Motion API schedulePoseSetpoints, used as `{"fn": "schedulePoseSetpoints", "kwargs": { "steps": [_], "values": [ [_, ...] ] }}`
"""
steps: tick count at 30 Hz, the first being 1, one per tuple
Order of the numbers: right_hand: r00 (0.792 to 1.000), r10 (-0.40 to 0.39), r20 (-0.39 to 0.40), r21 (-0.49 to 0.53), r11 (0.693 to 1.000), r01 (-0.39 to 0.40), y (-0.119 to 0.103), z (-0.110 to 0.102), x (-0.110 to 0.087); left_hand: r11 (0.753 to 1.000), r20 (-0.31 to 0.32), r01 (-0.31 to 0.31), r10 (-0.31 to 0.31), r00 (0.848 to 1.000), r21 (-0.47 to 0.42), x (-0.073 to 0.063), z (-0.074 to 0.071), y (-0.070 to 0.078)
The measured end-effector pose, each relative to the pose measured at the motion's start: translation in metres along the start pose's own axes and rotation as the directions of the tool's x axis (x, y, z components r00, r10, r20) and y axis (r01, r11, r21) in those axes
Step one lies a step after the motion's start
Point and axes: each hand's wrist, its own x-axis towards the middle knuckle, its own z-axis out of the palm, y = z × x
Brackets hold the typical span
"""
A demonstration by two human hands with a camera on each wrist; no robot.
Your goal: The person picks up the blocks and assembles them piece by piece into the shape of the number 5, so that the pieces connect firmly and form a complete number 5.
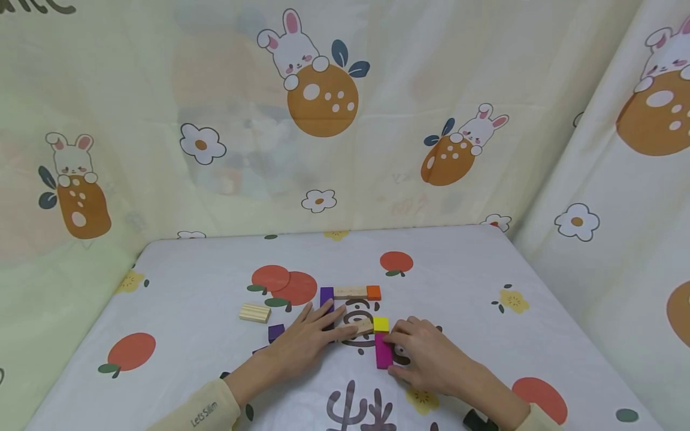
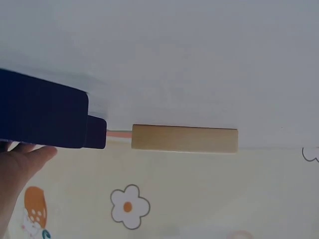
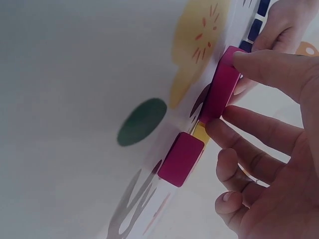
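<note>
My right hand (image 1: 431, 356) pinches a magenta block (image 1: 383, 350) between thumb and fingers, as the right wrist view also shows along the block's length (image 3: 222, 87). Touching its far end is a yellow block (image 1: 380, 324), with a wooden block (image 1: 363, 327) to the left of it. My left hand (image 1: 304, 344) lies with fingers spread, its thumb at the wooden block and its fingertips over a long purple block (image 1: 326, 294). In the left wrist view, a dark purple block (image 2: 45, 109) hides part of that hand. A second magenta block (image 3: 182, 159) shows in the right wrist view.
Behind the hands, a wooden block (image 1: 350, 293) and an orange block (image 1: 374, 293) extend from the purple one. Left of the left hand are a ridged wooden block (image 1: 254, 312) and a small purple block (image 1: 276, 333). A dark object (image 1: 480, 420) lies beside the right forearm.
</note>
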Motion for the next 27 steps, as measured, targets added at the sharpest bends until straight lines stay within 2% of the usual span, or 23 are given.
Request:
{"fn": "schedulePoseSetpoints", "kwargs": {
  "steps": [15,27],
  "values": [
    [1.000,0.007,0.004,-0.002,1.000,-0.007,-0.0012,-0.0003,-0.0006,1.000,-0.005,-0.006,0.006,1.000,0.000,-0.0004,-0.0007,0.0001],
    [1.000,-0.006,-0.018,0.030,1.000,0.006,0.0026,-0.0011,-0.0042,1.000,0.010,0.017,-0.017,1.000,-0.024,-0.0002,-0.0017,0.0017]
  ]
}}
